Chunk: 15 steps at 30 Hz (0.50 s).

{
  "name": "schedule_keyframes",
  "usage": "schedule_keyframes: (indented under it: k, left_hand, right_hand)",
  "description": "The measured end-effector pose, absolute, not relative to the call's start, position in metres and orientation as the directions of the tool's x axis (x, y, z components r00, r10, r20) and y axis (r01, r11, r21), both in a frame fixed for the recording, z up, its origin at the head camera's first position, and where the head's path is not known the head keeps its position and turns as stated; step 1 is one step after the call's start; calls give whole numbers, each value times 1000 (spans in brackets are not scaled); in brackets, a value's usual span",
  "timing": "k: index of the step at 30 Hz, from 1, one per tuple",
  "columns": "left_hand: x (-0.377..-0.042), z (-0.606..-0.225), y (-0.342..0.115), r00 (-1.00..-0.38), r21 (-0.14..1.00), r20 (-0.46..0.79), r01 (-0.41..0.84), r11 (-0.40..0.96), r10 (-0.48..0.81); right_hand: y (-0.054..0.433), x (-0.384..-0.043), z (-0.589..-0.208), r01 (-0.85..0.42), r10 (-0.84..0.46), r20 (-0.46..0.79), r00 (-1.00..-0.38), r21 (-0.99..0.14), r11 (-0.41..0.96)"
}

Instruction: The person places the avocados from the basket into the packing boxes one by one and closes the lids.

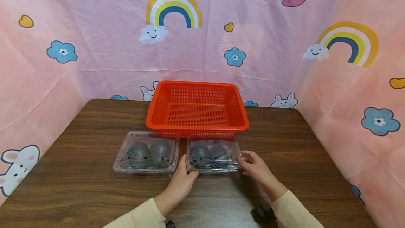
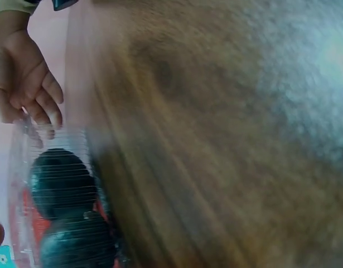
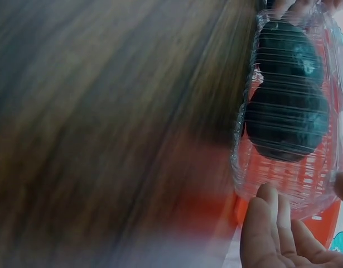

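A clear plastic clamshell box (image 1: 213,168) with two dark, round things (image 3: 287,118) inside lies in front of the red basket. My left hand (image 1: 181,185) holds its left end, the thumb at the near corner and the fingers along the side. On the opposite end, my right hand (image 1: 257,171) grips the edge between thumb and fingers. Beside it, to the left, is a second clear clamshell box (image 1: 121,164), also with two dark round things in it. Whether the held box is touching the table I cannot tell.
A red perforated plastic basket (image 1: 197,128) stands behind both boxes on the brown wooden table (image 1: 79,178). Pink patterned cloth (image 1: 202,52) hangs along the back and both sides. Near the right sleeve lies a small dark object (image 1: 264,214), partly hidden.
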<state>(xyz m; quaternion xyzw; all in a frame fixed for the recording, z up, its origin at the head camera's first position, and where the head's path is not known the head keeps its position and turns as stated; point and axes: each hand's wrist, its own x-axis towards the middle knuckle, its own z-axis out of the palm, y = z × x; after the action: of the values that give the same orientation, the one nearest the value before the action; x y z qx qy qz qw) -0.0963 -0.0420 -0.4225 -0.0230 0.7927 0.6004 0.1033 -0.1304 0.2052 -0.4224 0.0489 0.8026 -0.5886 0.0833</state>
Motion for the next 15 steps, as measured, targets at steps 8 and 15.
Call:
schedule_keyframes:
  k: [8, 15]
  left_hand:
    - [-82, -407, -56, -957, 943, -230, -174, 285, 178]
    - [-66, -379, -87, -982, 884, -70, 21, 466, 177]
  right_hand:
    - [212, -131, -416, 103, 7, -111, -994, -897, 430]
    - [228, -133, -394, -2, 19, 16, -1000, -796, 605]
